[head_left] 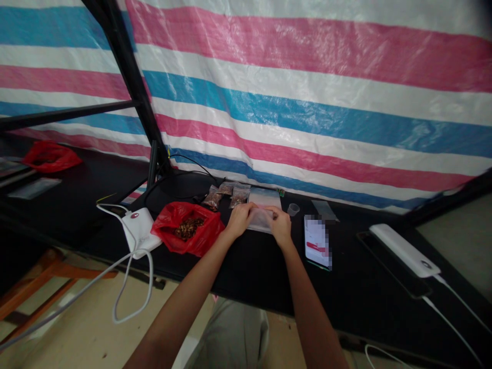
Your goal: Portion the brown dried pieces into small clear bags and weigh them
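Observation:
Between my two hands is a clear plastic zip bag (261, 219), which looks flat. My left hand (240, 219) pinches its upper left part and my right hand (281, 223) grips its right side, fingers closed on both. Behind the bag lies a pale flat rectangular thing (265, 197), partly covered by the hands. Several filled zip bags (240, 196) with brown contents sit just beyond my left hand. To the left, an open red plastic bag (207, 231) holds a heap of small brown pieces (188, 228). A small clear cup (293, 209) stands right of my right hand.
A lit phone (317, 243) and an empty clear bag (325, 210) lie to the right, then a white power bank (405, 250) on a dark phone (384, 266). A white corded box (141, 230) is at left. Striped sheeting (307, 102) hangs behind the black table (249, 271).

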Motion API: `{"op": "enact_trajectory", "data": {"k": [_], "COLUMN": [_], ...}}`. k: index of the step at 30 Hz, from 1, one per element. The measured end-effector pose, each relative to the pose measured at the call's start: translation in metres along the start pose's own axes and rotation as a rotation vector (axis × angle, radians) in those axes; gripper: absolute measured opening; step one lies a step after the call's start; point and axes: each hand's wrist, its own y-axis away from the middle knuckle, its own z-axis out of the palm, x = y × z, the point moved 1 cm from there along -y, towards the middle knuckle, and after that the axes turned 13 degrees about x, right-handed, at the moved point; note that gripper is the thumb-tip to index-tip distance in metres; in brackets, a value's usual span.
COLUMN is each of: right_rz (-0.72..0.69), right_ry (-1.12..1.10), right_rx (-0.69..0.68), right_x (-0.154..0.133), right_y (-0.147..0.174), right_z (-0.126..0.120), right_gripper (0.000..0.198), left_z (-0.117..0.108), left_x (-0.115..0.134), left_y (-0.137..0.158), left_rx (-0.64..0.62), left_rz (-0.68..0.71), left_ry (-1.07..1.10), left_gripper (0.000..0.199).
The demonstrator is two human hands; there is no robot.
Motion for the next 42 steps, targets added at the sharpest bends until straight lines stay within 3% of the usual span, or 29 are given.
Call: {"op": "enact_trajectory", "data": {"k": [8, 17, 22, 36, 42], "right_rz": [0.164, 0.23, 0.237, 0.18, 0.224], "right_ry": [-0.223, -0.261, -0.241, -0.365, -0.328], "right_rx": [0.079, 0.142, 0.144, 0.134, 0.169], "right_x": [0.013, 0.018, 0.016, 0.015, 0.014], "right_y": [-0.004, -0.006, -0.005, -0.006, -0.006], "right_z": [0.004, 0.007, 0.006, 0.005, 0.004], "right_gripper": [0.027, 0.024, 0.02, 0.028, 0.027], "left_z": [0.004, 0.003, 0.001, 0.002, 0.001], "left_x": [-0.011, -0.012, -0.012, -0.013, -0.011], "left_y": [-0.003, -0.005, -0.004, -0.007, -0.006], "left_rx": [0.11, 0.164, 0.15, 0.242, 0.203], "left_rz": [-0.192, -0.169, -0.179, -0.257, -0.219], "left_ry": [0.204, 0.277, 0.215, 0.307, 0.306], "left_gripper": [0.02, 0.019, 0.018, 0.015, 0.02]}}
